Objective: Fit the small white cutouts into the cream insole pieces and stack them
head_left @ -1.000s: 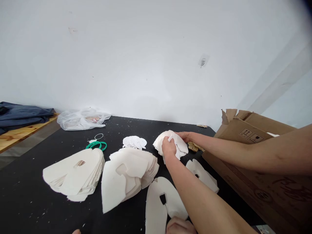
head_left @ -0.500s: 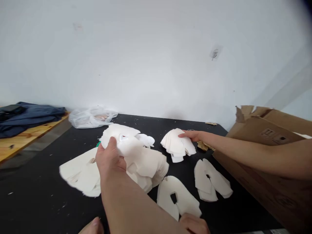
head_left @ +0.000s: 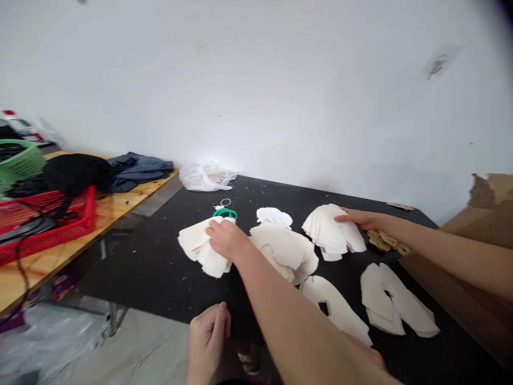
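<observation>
My left hand (head_left: 209,339) is a closed fist, apart from the table's near edge, with nothing visible in it. Only part of my right hand (head_left: 372,355) shows, beyond a co-worker's forearm; its fingers are hidden. It is nearest to a white, felt-like U-shaped piece (head_left: 340,307) with a dark gap in its middle. The co-worker's left hand (head_left: 228,239) crosses in front of me and grips a stack of white pieces (head_left: 196,240). Their right hand (head_left: 355,216) rests on another fanned stack (head_left: 326,230). Between these lies a larger white pile (head_left: 286,248).
Another U-shaped set (head_left: 395,299) lies at the right of the black table (head_left: 152,278), beside a cardboard box (head_left: 460,267). Green loops (head_left: 225,214), small white pieces (head_left: 274,216) and a plastic bag (head_left: 208,176) are farther back. A red basket (head_left: 48,227) stands on a wooden table at left.
The view has turned left, bringing the wooden table and baskets in. The co-worker's left hand has lowered its pieces onto the left stack. More of my left fist shows, less of my right hand.
</observation>
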A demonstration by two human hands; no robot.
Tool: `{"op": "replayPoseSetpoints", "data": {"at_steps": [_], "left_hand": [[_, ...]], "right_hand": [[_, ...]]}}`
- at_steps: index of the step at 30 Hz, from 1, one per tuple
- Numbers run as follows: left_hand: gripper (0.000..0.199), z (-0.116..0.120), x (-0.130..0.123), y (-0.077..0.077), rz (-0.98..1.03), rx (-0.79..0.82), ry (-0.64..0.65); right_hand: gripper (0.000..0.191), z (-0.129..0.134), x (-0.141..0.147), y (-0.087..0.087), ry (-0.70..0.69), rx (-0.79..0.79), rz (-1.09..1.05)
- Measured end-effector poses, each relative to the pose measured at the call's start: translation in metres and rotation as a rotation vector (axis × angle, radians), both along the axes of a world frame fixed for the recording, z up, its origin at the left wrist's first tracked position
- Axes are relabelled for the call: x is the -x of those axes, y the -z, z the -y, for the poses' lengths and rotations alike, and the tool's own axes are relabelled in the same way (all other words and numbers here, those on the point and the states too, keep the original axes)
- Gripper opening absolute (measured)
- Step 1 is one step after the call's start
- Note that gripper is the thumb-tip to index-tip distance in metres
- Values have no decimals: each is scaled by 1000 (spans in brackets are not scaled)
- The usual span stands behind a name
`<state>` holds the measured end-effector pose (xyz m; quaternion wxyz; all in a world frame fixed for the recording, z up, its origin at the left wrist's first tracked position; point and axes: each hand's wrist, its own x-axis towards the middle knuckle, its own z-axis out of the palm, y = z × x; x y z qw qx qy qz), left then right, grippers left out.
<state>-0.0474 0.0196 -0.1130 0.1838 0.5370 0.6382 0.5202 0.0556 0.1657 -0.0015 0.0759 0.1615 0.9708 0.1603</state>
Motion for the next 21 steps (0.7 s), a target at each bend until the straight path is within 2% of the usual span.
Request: {"op": "replayPoseSetpoints", "data": {"at_steps": [2,5,10,15,17,21], "left_hand": [[59,9,-1,9,0,39,30],[60,8,5,13,17,74,46],[60,10,9,14,39,113,69],[63,13,10,12,90,121,57],[64,12,11,11,107,120,62],[64,11,10,10,93,123,62]], "right_hand": [[32,-18,50,-6,-9,9,-19],[20,-27,78,5,4,20,-36],[22,-24,77,20,70,63,-88],[17,-25,87,17,153,172,-182],[21,-23,88,15,194,228,-237],[35,2,64,14,293,348,-394]]}}
